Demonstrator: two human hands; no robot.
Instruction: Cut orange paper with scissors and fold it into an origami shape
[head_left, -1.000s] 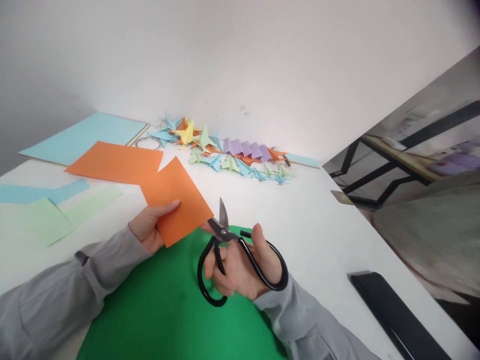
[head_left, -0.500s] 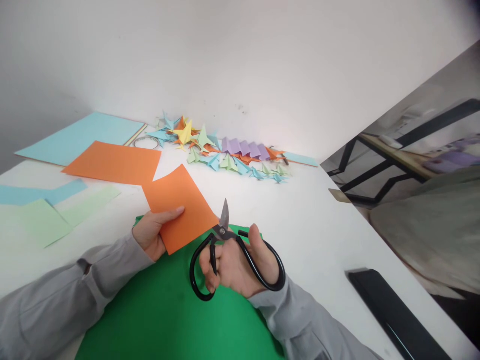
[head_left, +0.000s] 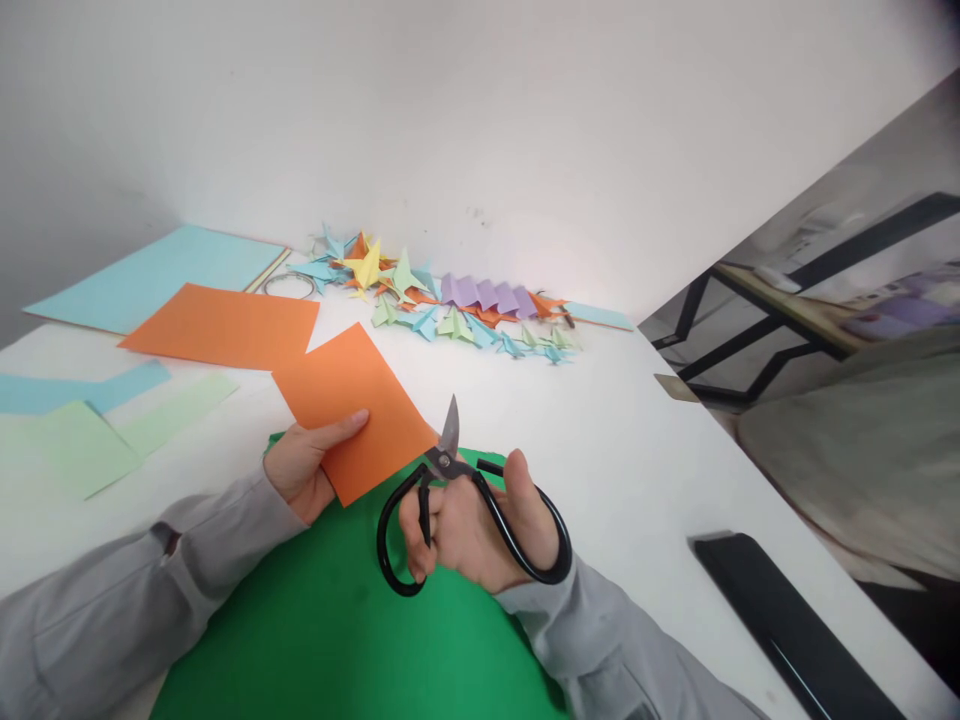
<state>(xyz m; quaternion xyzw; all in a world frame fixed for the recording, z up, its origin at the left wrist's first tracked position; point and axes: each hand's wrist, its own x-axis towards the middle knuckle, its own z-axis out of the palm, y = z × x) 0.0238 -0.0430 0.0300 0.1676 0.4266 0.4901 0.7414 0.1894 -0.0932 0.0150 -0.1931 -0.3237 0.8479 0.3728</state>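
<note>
Several flat paper pieces are lying at the far left of the smooth white tabletop (head_left: pixel 622 430): a bent light blue strip (head_left: pixel 82 392), and overlapping it some pale green paper (head_left: pixel 82 450) with straight-cut edges. Behind them, a broad pale blue sheet (head_left: pixel 157 280) is resting on other layers, their thin edges showing along its right side. An orange rectangle (head_left: pixel 225 328), matte and crisp, is lying in front of it, and a thin wire ring (head_left: pixel 291 286) is sitting just beyond its far corner.

The left hand (head_left: pixel 304 470), in a soft grey sleeve, is clamping a smaller four-sided orange piece (head_left: pixel 352 400), the thumb pressing flat on its upper face. This piece is tilting above a smooth green sheet (head_left: pixel 337 640), its right corner touching the scissors (head_left: pixel 445 461) where the blades are meeting. Farther back, pointed folded paper shapes (head_left: pixel 367 265) in yellow, orange, green and blue are crowding together, their creases looking sharp.

The right hand (head_left: pixel 480 530) is gripping the scissors by their glossy black loops; the pointed steel blades are standing apart, the lower one partly hidden by paper. Behind, purple pleated paper (head_left: pixel 487 296) is forming a zigzag. At far right, a long black object (head_left: pixel 780 620) with a shiny surface is lying near the table's edge.
</note>
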